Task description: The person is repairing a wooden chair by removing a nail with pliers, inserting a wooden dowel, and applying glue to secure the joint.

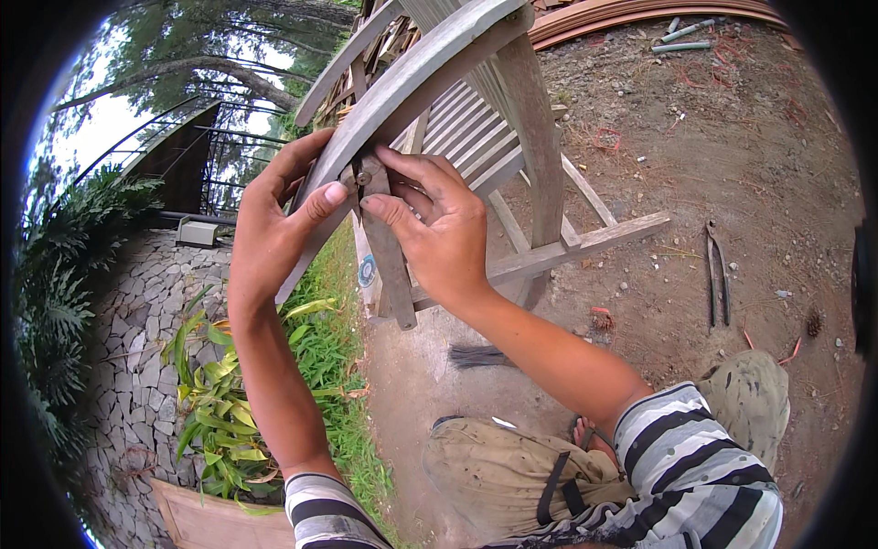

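Chair [535, 137] in grey slatted wood, tilted, top centre, in front of the person; dirt ground [640, 366] below it. Left hand [274, 215] is clamped on the curved rail [412, 78], fingers behind, thumb by the bolt [364, 177]; right hand [444, 224] grips the upper end of the short strip [391, 261], thumb at its left edge, index finger near its top; hands close together, one each side of the joint. Strip hangs down from there, slightly slanted, lower end rounded; exact contact at the bolt is partly hidden by the fingers.

Around: pincers [720, 279] on the dirt, right side, handles toward the person; bundle of dark wires [477, 355] below the chair; pinecone [814, 320] far right; grey pipes [684, 38] top right, near reddish planks [640, 20]; grass [343, 421] along the left, then leafy plant [224, 421] and stone paving [137, 339]; brown board [219, 517] bottom left.
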The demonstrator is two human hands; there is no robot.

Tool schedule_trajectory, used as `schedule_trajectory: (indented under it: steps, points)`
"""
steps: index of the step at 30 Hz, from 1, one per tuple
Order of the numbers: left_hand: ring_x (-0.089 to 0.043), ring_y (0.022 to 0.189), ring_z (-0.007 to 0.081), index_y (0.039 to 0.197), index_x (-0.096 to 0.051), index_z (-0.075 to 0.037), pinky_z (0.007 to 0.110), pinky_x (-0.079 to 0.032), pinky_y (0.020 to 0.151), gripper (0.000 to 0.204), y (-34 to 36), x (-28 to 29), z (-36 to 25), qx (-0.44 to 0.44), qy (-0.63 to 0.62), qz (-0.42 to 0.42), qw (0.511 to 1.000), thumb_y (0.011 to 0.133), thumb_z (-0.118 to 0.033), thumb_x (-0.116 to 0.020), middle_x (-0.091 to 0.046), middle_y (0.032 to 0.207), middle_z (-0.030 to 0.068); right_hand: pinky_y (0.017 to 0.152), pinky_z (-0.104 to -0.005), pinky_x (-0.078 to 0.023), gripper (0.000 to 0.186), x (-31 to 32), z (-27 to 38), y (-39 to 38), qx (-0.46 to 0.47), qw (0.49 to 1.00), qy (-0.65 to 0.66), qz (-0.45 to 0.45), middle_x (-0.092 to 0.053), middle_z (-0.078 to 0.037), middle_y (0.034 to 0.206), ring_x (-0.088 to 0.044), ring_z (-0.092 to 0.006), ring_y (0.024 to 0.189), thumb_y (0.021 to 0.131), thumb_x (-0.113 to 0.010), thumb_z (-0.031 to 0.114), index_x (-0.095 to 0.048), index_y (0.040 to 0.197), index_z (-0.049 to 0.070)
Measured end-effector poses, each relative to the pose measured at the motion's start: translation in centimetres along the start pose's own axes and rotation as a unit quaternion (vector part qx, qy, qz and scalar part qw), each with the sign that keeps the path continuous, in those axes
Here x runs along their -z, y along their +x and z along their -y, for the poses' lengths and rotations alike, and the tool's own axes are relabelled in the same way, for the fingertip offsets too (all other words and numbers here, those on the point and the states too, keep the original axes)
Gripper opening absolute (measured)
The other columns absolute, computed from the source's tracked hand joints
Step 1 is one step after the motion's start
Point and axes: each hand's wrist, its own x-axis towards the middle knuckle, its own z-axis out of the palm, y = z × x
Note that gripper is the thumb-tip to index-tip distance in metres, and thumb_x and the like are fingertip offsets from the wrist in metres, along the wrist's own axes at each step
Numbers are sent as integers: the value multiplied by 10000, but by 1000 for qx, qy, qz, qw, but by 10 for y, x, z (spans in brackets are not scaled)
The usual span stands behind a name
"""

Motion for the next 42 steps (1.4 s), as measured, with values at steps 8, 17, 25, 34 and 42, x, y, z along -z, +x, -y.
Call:
schedule_trajectory:
  steps: [8, 17, 25, 34, 42]
  points:
    - [-637, 1116, 205, 1371, -593, 43, 344, -472, 1022, 714, 2, 5, 1, 42, -13, 22, 999, 833, -346, -855, -688, 1223, 133, 1002, -315, -586, 417, 6, 6, 0, -47, 998, 11, 29, -611, -110, 1207, -659, -182, 1118, 905, -769, 2, -675, 1310, -33]
    - [-635, 1132, 199, 1381, -579, 36, 348, -478, 1023, 712, 2, -5, -2, 25, 20, 9, 999, 837, -325, -864, -683, 1233, 132, 837, -266, -541, 424, 11, 4, 3, 31, 994, -106, 14, -675, -76, 1074, -649, -123, 978, 880, -821, 97, -725, 1288, 33]
    - [-634, 1231, 266, 1516, -488, -19, 396, -470, 1058, 771, -9, -13, 5, -68, 72, -22, 995, 917, -415, -769, -657, 1354, 224, 926, -292, -603, 453, 16, 13, 14, -77, 995, 28, 60, -674, -105, 1110, -687, -160, 1005, 850, -828, 25, -678, 1274, -29]
    - [-663, 1003, 239, 1235, -641, -3, 364, -519, 912, 299, -44, -69, 14, -168, 127, -392, 895, 956, -86, -711, -702, 1115, 132, 787, -252, -569, 275, 21, 2, 21, -160, 984, 41, 70, -731, -67, 939, -701, -111, 884, 862, -853, 99, -634, 986, -10]
    - [-652, 1032, 336, 1225, -614, 0, 401, -530, 871, 393, -55, -159, 28, -53, 91, -496, 862, 887, -93, -789, -669, 1144, 168, 718, -229, -529, 227, 35, -5, 22, -180, 977, 9, 118, -719, -35, 897, -657, -67, 844, 896, -832, 131, -671, 949, -19]
